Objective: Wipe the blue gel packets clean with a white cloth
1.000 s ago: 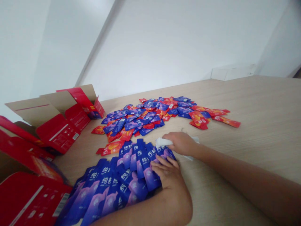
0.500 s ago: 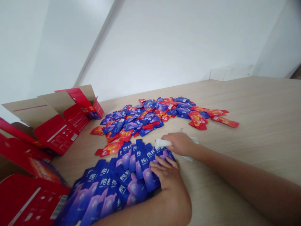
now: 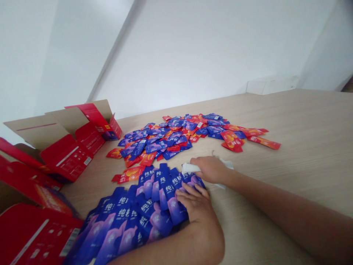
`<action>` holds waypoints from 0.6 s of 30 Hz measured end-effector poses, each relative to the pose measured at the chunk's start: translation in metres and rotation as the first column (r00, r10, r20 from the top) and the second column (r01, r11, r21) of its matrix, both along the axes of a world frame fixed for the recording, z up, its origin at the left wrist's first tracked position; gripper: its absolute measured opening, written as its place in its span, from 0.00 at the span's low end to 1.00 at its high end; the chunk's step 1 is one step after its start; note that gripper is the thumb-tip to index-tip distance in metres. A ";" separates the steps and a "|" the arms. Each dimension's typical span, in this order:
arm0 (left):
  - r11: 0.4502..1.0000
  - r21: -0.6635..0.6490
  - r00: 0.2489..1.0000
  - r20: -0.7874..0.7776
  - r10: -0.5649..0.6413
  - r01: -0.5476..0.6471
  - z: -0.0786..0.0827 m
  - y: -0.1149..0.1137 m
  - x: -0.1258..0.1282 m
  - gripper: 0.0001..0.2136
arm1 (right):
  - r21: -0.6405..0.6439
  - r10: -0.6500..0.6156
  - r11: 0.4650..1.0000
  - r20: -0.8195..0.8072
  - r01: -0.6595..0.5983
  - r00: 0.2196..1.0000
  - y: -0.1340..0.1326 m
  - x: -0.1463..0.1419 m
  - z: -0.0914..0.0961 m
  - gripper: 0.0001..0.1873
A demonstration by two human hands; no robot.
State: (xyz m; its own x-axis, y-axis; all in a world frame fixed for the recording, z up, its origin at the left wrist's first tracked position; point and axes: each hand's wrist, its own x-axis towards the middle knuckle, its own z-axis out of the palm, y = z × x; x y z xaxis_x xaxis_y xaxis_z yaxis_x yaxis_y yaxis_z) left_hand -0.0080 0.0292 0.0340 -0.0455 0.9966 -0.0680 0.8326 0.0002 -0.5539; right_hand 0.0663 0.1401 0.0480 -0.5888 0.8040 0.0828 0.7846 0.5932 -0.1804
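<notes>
My left hand [image 3: 195, 202] lies with fingers spread over the blue-purple sachets [image 3: 149, 208], which overlap in rows at the near middle. Its fingertips press on the right end of the rows. In my right hand [image 3: 211, 169] is a folded white tissue [image 3: 191, 168], gripped so that one end touches the top of the rightmost sachet. More of the tissue sticks out behind the hand. My left wrist and forearm hide the lower edge of the rows.
Beyond the rows spreads a loose heap of blue and red-orange sachets [image 3: 165, 138]. Several open red cartons [image 3: 68, 158] stand along the left side. A white box [image 3: 271, 85] sits at the back right against the wall, on the wooden table [image 3: 309, 147].
Almost nothing differs. The right hand and tissue have shifted very slightly; the left hand stays in place on the sachets.
</notes>
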 end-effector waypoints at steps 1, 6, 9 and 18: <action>1.000 0.007 1.000 0.011 0.000 0.000 0.000 0.000 0.000 0.25 | 0.009 0.005 1.000 -0.027 -0.005 1.000 0.000 0.002 0.001 0.17; 0.999 0.031 0.999 0.028 -0.019 0.019 -0.002 0.000 0.000 0.24 | -0.029 0.264 0.962 -0.128 -0.270 0.956 -0.004 0.000 0.002 0.16; 0.999 0.042 0.999 0.049 -0.017 0.015 -0.002 0.000 0.000 0.23 | -0.055 0.248 0.966 -0.082 -0.253 0.965 -0.003 -0.003 -0.002 0.17; 0.994 0.100 0.984 0.176 0.013 -0.031 -0.004 -0.001 0.000 0.23 | 0.021 0.109 0.994 -0.076 -0.108 0.991 0.002 0.005 0.003 0.14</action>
